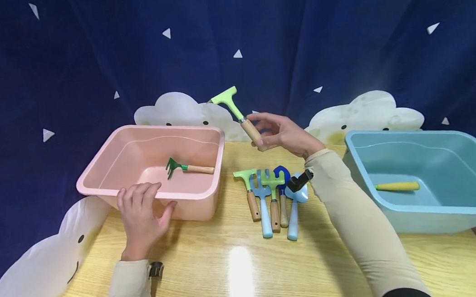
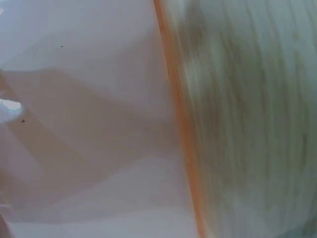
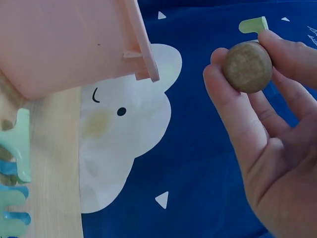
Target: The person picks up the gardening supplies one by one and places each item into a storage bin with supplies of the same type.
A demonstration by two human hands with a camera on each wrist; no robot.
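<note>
My right hand (image 1: 280, 134) pinches the wooden handle of a small garden hoe (image 1: 250, 129) between thumb and fingers, raised above the table. Its light green T-shaped head points up and left, and in the right wrist view the round handle end (image 3: 247, 67) faces the camera. My left hand (image 1: 141, 213) grips the near rim of a pink tub (image 1: 192, 196), fingers over the edge and thumb outside. Inside that tub lies a green hand rake (image 1: 198, 169) with a wooden handle. The left wrist view shows mostly the tub's outer wall (image 2: 109, 124).
Several garden tools lie between the tubs, including a green-headed hoe (image 1: 253, 204), a light blue fork (image 1: 265, 210) and a light blue shovel (image 1: 293, 218). At right, a blue tub (image 1: 434, 207) holds a yellow-handled tool (image 1: 397, 186). A dark blue curtain (image 1: 280, 37) hangs behind.
</note>
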